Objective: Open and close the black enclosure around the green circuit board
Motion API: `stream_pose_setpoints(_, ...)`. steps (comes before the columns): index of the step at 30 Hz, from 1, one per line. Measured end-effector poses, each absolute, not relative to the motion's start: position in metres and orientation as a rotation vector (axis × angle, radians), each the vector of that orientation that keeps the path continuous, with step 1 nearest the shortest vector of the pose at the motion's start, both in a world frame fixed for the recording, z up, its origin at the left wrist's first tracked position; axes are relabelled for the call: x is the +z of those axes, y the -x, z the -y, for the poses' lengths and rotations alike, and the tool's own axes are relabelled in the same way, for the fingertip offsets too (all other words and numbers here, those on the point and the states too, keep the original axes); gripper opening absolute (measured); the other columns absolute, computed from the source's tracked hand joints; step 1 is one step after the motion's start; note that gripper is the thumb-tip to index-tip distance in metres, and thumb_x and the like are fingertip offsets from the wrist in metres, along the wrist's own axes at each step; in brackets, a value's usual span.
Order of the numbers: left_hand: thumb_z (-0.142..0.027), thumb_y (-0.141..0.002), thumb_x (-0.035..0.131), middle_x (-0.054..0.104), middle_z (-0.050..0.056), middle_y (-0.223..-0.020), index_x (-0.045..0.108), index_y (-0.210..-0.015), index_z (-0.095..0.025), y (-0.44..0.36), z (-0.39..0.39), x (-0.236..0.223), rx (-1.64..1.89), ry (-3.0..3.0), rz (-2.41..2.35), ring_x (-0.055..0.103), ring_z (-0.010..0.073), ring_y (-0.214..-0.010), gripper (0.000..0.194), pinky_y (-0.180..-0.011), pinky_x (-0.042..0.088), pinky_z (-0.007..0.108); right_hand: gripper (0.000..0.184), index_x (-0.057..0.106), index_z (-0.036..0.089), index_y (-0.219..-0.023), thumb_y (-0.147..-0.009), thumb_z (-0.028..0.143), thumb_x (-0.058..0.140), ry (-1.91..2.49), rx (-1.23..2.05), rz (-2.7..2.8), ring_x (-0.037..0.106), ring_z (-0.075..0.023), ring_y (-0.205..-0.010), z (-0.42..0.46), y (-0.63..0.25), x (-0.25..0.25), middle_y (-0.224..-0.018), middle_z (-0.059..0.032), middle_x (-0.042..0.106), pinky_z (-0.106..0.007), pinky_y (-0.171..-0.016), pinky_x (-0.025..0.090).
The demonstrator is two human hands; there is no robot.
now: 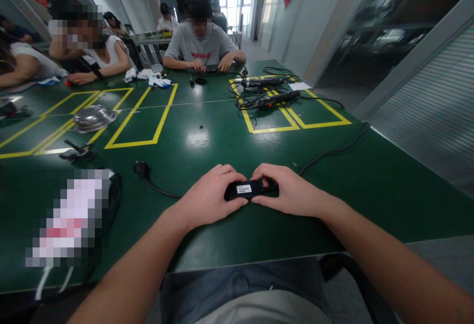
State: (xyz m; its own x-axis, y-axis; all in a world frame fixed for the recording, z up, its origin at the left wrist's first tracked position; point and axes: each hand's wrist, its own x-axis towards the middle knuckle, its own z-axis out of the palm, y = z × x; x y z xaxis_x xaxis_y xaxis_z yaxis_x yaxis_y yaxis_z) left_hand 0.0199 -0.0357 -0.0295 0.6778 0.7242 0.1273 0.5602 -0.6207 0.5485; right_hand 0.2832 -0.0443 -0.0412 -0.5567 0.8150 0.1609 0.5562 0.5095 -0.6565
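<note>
A small black power adapter (244, 189) with a white printed label lies in front of me, just above the green table. My left hand (213, 194) is closed on its left end, thumb in front and fingers behind. From the right, my right hand (291, 189) pinches its other end, where a dark part shows between thumb and fingers. A black cord leads out past my left hand to a plug (141, 168) on the table. Another black cable (329, 154) runs from behind my right hand toward the right table edge.
Two black corded tools (277, 98) lie tangled inside yellow tape on the right. A metal bowl (95, 118), a black clamp-like object (78, 151) and a blurred-out pale item (68, 218) are on the left. Across the table a person (202, 47) handles a small dark object.
</note>
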Motion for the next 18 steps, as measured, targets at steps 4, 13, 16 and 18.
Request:
stream_pose_setpoints(4, -0.027, -0.093, 0.087, 0.073, 0.007, -0.118, 0.075, -0.124, -0.023, -0.0211, 0.0360, -0.0284, 0.471, -2.435, -1.000, 0.068, 0.0277, -0.114, 0.033, -0.102, 0.057, 0.043, 0.023, 0.070, 0.023, -0.103, -0.088, 0.024, 0.087, 1.129, 0.754, 2.287, 0.064, -0.0192, -0.081, 0.0442, -0.2825, -0.0405, -0.092, -0.0006, 0.069, -0.031, -0.073, 0.050)
stream_pose_setpoints(13, -0.025, -0.093, 0.087, 0.073, 0.007, -0.119, 0.075, -0.125, -0.022, -0.0209, 0.0359, -0.0302, 0.439, -2.411, -0.997, 0.069, 0.0278, -0.116, 0.034, -0.101, 0.057, 0.042, 0.023, 0.070, 0.022, -0.103, -0.088, 0.024, 0.088, 1.142, 0.761, 2.307, 0.064, -0.0186, -0.080, 0.0441, -0.2820, -0.0412, -0.092, 0.0002, 0.068, -0.031, -0.074, 0.050)
stream_pose_setpoints(16, -0.026, -0.095, 0.086, 0.072, 0.007, -0.117, 0.075, -0.125, -0.023, -0.0204, 0.0363, -0.0296, 0.435, -2.420, -1.000, 0.069, 0.0278, -0.114, 0.032, -0.101, 0.057, 0.043, 0.023, 0.070, 0.022, -0.103, -0.088, 0.024, 0.088, 1.146, 0.749, 2.317, 0.064, -0.0186, -0.080, 0.0440, -0.2821, -0.0417, -0.092, -0.0002, 0.069, -0.031, -0.073, 0.050)
stream_pose_setpoints(18, -0.027, -0.095, 0.086, 0.072, 0.006, -0.116, 0.075, -0.124, -0.024, -0.0205, 0.0364, -0.0286, 0.434, -2.422, -1.003, 0.070, 0.0276, -0.113, 0.031, -0.099, 0.058, 0.043, 0.023, 0.070, 0.022, -0.103, -0.088, 0.025, 0.088, 1.141, 0.737, 2.321, 0.064, -0.0188, -0.080, 0.0440, -0.2823, -0.0420, -0.093, -0.0007, 0.069, -0.031, -0.073, 0.050)
